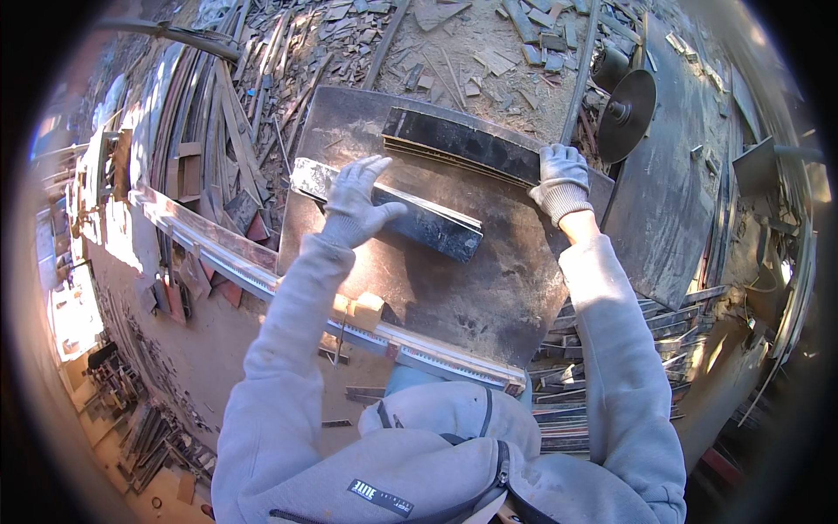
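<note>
The person is leaning over a dark table (471, 297), with both gloved hands reaching out to two stacks of narrow boards. The near stack (432, 230) is lying aslant across the table's left half, and the far stack (471, 144) is lying beyond it along the far edge, a strip of bare table showing between them.

The left hand (353, 210) is lying over the near stack toward its left end, fingers spread and thumb standing out to the right. It is pinching nothing; it is probably steadying the boards from above, though how firmly it is pressing one cannot tell. The right hand (561, 179) is resting at the right end of the far stack, fingers close together. Its thumb and palm are not showing clearly, so whether it is gripping or merely pushing one cannot tell; being at the end, it is perhaps holding the boards' ends even.

The boards are lying face to face with their long sides together, likely so that each stack can be handled as one piece. A marked rail (454, 354) is running along the table's near edge, presumably serving as a guide, and pale blocks (362, 311) are sitting beside it. A round disc (630, 109) is standing beyond the table's right side.
</note>
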`<state>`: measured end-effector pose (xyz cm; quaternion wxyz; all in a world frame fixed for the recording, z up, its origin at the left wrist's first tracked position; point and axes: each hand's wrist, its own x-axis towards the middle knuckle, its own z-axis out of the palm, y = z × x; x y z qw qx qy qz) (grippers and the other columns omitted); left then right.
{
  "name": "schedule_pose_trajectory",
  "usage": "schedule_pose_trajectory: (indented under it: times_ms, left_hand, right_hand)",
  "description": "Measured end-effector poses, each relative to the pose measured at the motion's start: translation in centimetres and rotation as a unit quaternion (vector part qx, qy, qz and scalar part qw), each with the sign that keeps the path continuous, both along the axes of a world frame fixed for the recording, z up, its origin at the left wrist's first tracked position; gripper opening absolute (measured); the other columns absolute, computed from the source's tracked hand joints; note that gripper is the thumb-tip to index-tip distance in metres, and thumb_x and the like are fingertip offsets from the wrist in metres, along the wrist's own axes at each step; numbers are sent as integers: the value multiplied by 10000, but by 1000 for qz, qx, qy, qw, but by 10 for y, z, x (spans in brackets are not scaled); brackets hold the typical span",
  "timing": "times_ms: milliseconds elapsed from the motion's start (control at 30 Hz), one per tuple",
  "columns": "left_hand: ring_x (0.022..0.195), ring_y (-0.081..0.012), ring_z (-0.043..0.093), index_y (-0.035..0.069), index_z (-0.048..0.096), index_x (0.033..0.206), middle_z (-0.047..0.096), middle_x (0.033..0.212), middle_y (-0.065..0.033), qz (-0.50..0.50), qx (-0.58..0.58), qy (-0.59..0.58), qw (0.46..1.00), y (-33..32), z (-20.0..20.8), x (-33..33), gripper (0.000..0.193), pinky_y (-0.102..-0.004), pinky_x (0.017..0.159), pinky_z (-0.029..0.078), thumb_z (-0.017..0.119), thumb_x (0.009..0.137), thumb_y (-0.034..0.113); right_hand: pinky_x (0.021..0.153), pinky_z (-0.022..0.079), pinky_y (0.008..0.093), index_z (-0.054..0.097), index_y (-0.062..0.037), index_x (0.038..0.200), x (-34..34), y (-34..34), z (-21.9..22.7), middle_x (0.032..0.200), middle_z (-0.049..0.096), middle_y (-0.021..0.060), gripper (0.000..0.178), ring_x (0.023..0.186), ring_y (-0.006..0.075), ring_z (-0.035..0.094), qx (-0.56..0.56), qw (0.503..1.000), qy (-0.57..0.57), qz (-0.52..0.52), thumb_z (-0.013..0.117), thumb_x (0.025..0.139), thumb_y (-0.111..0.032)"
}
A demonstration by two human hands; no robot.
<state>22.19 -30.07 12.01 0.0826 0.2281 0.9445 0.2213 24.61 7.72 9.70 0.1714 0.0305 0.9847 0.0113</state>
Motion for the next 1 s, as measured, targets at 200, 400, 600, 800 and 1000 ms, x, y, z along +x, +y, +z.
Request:
schedule_pose_trajectory:
  times_ms: [200, 400, 600, 800, 1000]
  left_hand:
    - [1533, -402, 419, -71, 273, 1638, 422, 1628, -323, 377, 468, -214, 770, 126, 6, 91, 1101, -446, 1265, 373, 949, 840, 276]
    - [778, -146, 703, 39, 667, 1112, 734, 893, -68, 354, 622, -419, 559, 254, 40, 136, 316, -284, 696, 562, 828, 979, 277]
    - [921, -150, 744, 8, 727, 1122, 764, 988, -70, 198, 573, -440, 662, 342, 97, 250, 170, -303, 847, 601, 767, 969, 68]
    - [987, -193, 749, -7, 637, 1281, 747, 1109, -98, 55, 566, -478, 669, 370, 107, 300, 318, -364, 923, 617, 737, 981, 31]
    - [1001, -215, 761, 1, 632, 1291, 748, 1120, -101, 20, 556, -548, 625, 384, 113, 312, 341, -377, 924, 626, 764, 984, 70]
  right_hand:
    - [921, 599, 451, 639, -18, 1211, 74, 8, 35, 1113, 733, 202, 714, 1025, 347, 738, -232, 958, 5, -166, 945, 667, -364]
    - [879, 586, 405, 590, 3, 1206, 282, 32, 71, 1127, 722, 194, 826, 1032, 261, 707, -459, 840, -92, -273, 993, 673, -482]
    - [1041, 551, 441, 318, -59, 1573, 419, 48, 62, 1393, 632, 222, 1165, 1262, 319, 666, -469, 830, 36, -300, 982, 714, -479]
    - [809, 592, 511, 423, -68, 1403, 470, 65, 71, 1138, 713, 199, 982, 966, 411, 755, -349, 883, 57, -309, 988, 715, -481]
    - [822, 594, 509, 396, -73, 1413, 491, 71, 68, 1177, 708, 209, 980, 1027, 414, 754, -378, 854, 161, -318, 955, 753, -535]
